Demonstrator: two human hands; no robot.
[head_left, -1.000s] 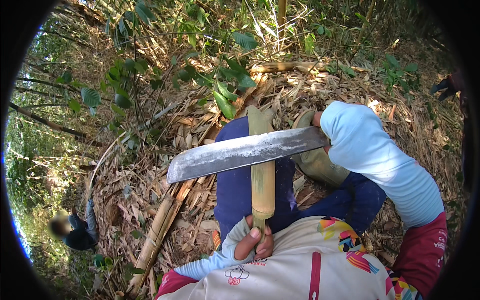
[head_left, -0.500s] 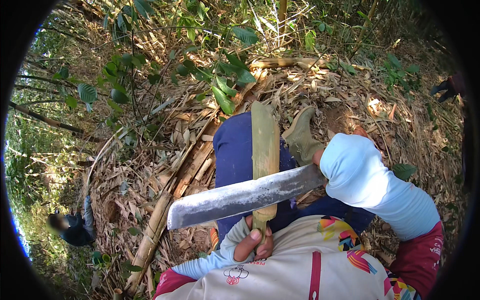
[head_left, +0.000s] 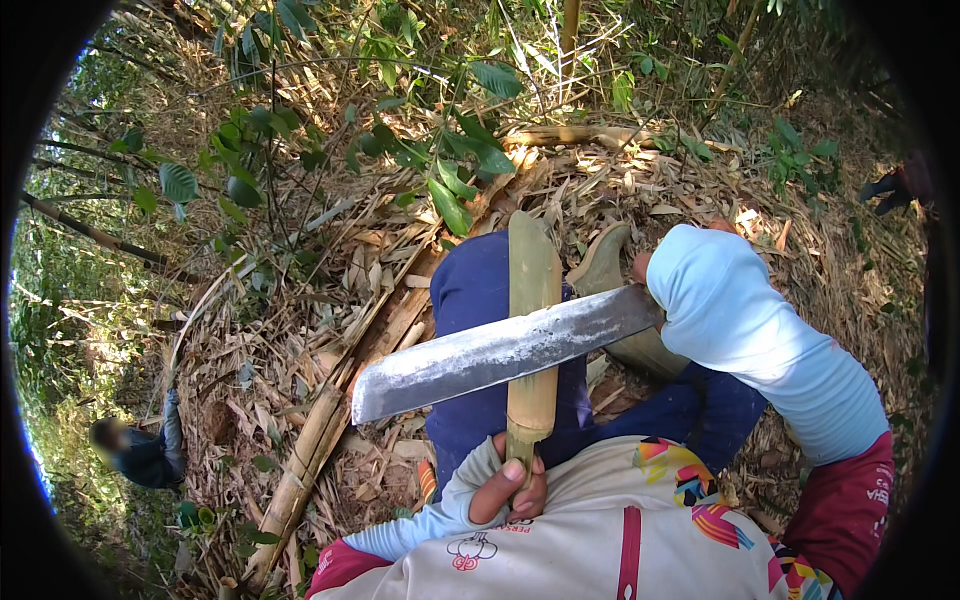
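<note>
Bamboo everywhere: at lower left a second person (head_left: 140,452) crouches, well apart, beside a fallen bamboo pole (head_left: 300,480). At centre bottom our left hand (head_left: 510,488) is wrapped tight around the base of an upright bamboo piece (head_left: 532,330). Our long knife (head_left: 500,352) lies across it mid-length; we judge the cut barely begun, most of it left. At right, our right hand (head_left: 650,275) grips the handle, mostly hidden by the sleeve. Open room left of the blade tip; knees close behind.

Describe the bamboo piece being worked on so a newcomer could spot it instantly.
Start at the blue trouser leg in mid-frame. The short bamboo section stands upright before it, gripped at its base by the left hand, with the machete blade across it. Other bamboo lies on the ground.
</note>
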